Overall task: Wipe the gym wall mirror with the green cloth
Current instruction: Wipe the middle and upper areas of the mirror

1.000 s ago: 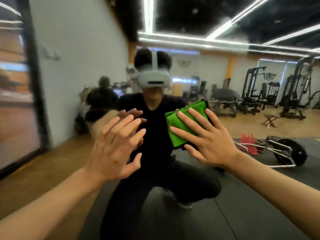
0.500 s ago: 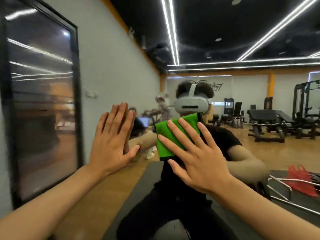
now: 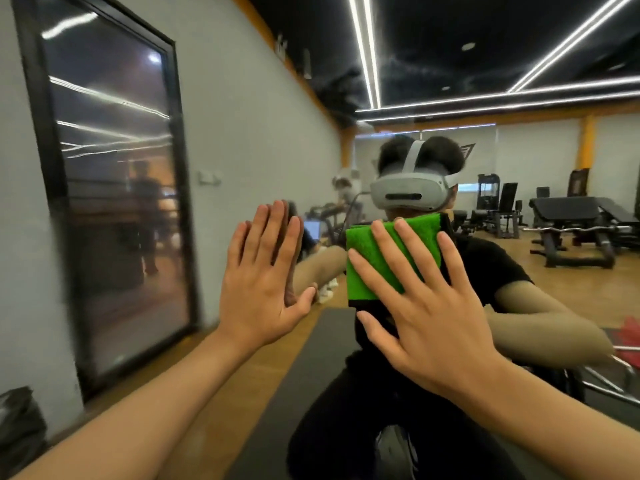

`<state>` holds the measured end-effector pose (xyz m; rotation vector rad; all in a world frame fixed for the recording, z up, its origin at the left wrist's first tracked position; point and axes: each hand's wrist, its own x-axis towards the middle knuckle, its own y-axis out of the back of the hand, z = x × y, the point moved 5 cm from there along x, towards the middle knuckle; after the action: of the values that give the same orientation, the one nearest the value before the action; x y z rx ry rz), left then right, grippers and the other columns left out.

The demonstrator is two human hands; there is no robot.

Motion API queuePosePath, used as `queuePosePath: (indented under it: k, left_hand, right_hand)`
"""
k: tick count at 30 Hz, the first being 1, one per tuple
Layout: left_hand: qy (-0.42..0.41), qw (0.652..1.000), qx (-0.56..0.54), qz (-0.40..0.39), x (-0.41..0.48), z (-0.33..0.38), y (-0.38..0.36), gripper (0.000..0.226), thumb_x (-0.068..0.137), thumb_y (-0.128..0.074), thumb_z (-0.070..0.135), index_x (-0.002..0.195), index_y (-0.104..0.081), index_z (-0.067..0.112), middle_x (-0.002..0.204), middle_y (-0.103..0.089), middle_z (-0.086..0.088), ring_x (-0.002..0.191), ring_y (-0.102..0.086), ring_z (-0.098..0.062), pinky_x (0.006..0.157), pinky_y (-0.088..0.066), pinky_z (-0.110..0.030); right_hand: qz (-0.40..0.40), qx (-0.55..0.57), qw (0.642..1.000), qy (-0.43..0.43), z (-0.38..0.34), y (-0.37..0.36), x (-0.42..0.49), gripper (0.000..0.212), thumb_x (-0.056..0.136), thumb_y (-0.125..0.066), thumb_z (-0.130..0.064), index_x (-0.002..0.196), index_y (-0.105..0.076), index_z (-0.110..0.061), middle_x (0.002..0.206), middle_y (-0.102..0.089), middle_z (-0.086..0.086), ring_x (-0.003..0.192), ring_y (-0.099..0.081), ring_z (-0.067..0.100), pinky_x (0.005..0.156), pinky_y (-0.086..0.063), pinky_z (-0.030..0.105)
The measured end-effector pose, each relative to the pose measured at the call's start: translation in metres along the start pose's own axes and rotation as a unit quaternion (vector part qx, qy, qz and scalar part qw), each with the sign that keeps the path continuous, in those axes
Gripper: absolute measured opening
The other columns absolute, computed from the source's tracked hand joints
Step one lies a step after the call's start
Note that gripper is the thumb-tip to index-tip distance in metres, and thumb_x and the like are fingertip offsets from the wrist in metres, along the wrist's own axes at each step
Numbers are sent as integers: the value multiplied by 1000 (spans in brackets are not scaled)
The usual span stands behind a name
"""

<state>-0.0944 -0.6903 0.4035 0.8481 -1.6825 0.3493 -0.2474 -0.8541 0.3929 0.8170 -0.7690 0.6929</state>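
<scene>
The gym wall mirror [image 3: 519, 161] fills the view ahead and reflects a crouching person in a white headset. A folded green cloth [image 3: 377, 251] with a black edge lies flat against the glass, just below the reflected headset. My right hand [image 3: 426, 303] presses on the cloth with straight, spread fingers and covers its lower right part. To the cloth's left, my left hand [image 3: 263, 275] rests flat on the bare glass, fingers together and pointing up, meeting its own reflection.
A tall black-framed glass panel [image 3: 114, 188] is set in the grey wall on the left. The mirror shows weight benches [image 3: 571, 233] and machines on a wooden floor, a dark mat below, and something red [image 3: 628, 336] at the right edge.
My right hand has slid the cloth up the glass, from the reflection's chest to just under the headset. My left hand has also risen, still flat. The view has tilted upward and turned.
</scene>
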Motion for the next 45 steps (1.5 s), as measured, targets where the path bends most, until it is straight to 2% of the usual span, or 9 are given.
queuePosePath:
  k: [9,16,20,25,27,32,36,41,45]
  left_hand:
    - [-2,1000,-13,17,0,1,1,94,87,-59,53,166,-30,10,175,-18,-16,163,-14,-33,131,-15,-55]
    - [13,1000,-15,8,1,0,-1,97,85,-63,54,166,-30,11,175,-19,-14,164,-14,-31,129,-22,-57]
    - [11,1000,-24,3,1,0,2,98,86,-65,53,167,-26,12,176,-16,-13,164,-12,-30,131,-19,-55]
    - [17,1000,-25,0,-1,-3,3,97,85,-67,52,166,-31,12,175,-19,-13,164,-13,-30,130,-21,-56]
    - [15,1000,-25,3,-3,-5,2,97,85,-66,52,166,-31,11,176,-18,-13,164,-12,-30,130,-21,-56]
    - [13,1000,-24,11,-4,-3,-2,96,86,-63,51,167,-28,11,176,-18,-13,164,-13,-31,129,-22,-57]
    - [14,999,-30,12,-3,0,0,95,87,-60,51,167,-27,12,176,-17,-13,164,-14,-31,130,-22,-56]
    - [17,1000,-21,14,-2,-5,-1,92,90,-59,54,167,-29,11,176,-17,-12,164,-14,-29,129,-23,-56]
    - [10,1000,-15,12,-4,-4,-1,93,89,-59,54,167,-29,11,177,-15,-12,164,-14,-30,129,-22,-57]
  right_hand:
    - [-19,-35,998,-45,4,14,43,77,102,-24,-67,167,-20,-25,176,-7,9,162,-2,35,126,-5,67]
    - [23,-32,996,-76,10,30,122,79,102,-7,-71,168,-15,-28,176,-2,8,162,3,34,125,0,68]
    - [44,-25,993,-104,1,29,135,80,101,-5,-73,168,-10,-30,176,2,8,161,7,35,125,6,66]
    - [34,-54,998,8,20,31,117,78,103,-13,-69,168,-13,-28,176,-3,11,162,3,35,126,-1,68]
    - [33,-69,997,19,46,36,101,79,103,-15,-69,168,-16,-25,175,-7,12,162,-1,36,126,-3,68]
    - [9,-52,995,-86,89,49,74,79,103,-14,-69,169,-12,-26,176,0,8,162,7,32,126,2,65]
    - [44,-11,980,-195,61,49,109,80,103,-15,-71,169,-4,-29,176,6,6,161,11,32,126,7,65]
    - [26,-18,998,-45,-18,36,169,74,103,-1,-67,168,-14,-33,176,-4,2,162,5,30,127,3,63]
    - [0,-35,999,38,25,43,145,70,106,-7,-65,167,-15,-34,176,-7,2,162,2,27,128,-2,60]
